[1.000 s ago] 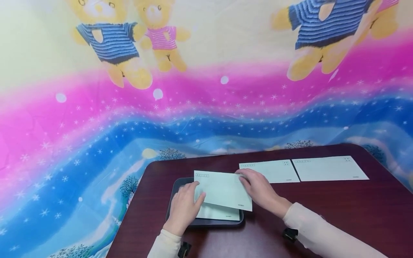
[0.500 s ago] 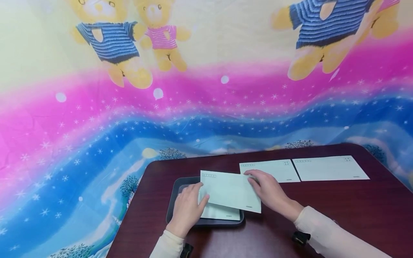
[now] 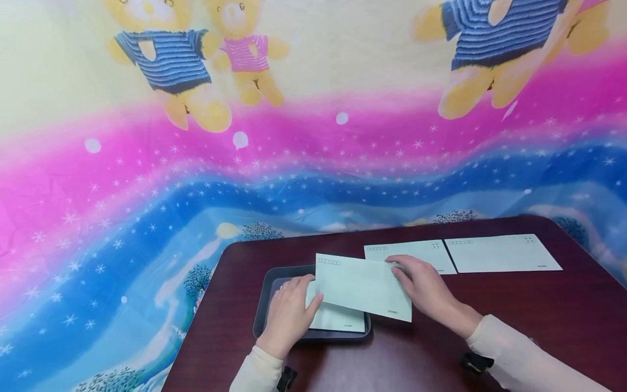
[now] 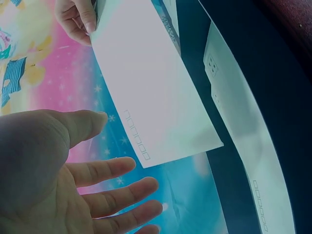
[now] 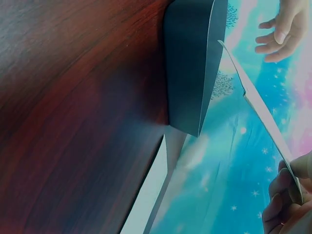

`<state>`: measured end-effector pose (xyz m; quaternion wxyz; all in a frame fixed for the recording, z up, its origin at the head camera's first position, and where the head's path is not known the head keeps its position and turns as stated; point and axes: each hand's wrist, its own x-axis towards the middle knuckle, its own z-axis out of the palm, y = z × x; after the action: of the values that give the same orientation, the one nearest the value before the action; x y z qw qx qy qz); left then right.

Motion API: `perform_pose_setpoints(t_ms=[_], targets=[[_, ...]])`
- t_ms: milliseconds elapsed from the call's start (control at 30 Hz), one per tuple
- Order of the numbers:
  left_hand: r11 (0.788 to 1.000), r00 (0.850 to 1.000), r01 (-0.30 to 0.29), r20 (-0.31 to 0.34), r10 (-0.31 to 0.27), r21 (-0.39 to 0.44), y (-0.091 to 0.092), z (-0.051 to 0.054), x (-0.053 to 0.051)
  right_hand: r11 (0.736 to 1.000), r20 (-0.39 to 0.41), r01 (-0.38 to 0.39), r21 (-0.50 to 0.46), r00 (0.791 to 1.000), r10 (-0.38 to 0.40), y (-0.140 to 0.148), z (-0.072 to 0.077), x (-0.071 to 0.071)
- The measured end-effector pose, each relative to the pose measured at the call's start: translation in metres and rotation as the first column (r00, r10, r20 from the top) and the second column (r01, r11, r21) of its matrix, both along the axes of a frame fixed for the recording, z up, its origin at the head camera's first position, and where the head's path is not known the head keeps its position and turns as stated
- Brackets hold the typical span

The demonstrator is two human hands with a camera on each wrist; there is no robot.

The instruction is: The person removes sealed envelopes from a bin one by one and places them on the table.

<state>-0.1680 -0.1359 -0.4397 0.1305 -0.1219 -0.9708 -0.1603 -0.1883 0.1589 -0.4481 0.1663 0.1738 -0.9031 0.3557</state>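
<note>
My right hand (image 3: 431, 288) pinches a pale green envelope (image 3: 362, 286) by its right end, thumb on the near face. The envelope hangs tilted above the right part of a dark tray (image 3: 318, 338); a row of small printed boxes marks its upper left corner. Another envelope (image 3: 343, 320) lies in the tray, partly covered by the held one. Over the tray's left side is my left hand (image 3: 290, 313), holding nothing. The left wrist view shows its spread fingers (image 4: 122, 195) apart from the raised envelope. Seen edge-on in the right wrist view, the envelope is slightly bent.
Two more envelopes lie side by side at the back of the dark red table (image 3: 514, 305): a nearer one (image 3: 416, 256), partly behind the right hand, and one farther right (image 3: 504, 255). A cloth printed with bears (image 3: 168, 60) hangs behind the table.
The right hand has moved to the right with the envelope, away from the left hand. My left hand has shifted slightly right, and more of the envelope in the tray shows.
</note>
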Motion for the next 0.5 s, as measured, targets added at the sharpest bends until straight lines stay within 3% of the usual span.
perform_pose_setpoints(t_ms=[333,500], targets=[[0.999,0.999,0.042,-0.009,-0.042,-0.010,0.004,0.002,0.003,0.999,-0.024,0.038,0.035,0.999,-0.037,0.018,0.000,0.008],[0.999,0.999,0.034,-0.018,-0.035,-0.020,0.006,0.001,0.003,0.997,-0.056,0.063,0.043,0.997,-0.060,0.029,0.000,0.011]])
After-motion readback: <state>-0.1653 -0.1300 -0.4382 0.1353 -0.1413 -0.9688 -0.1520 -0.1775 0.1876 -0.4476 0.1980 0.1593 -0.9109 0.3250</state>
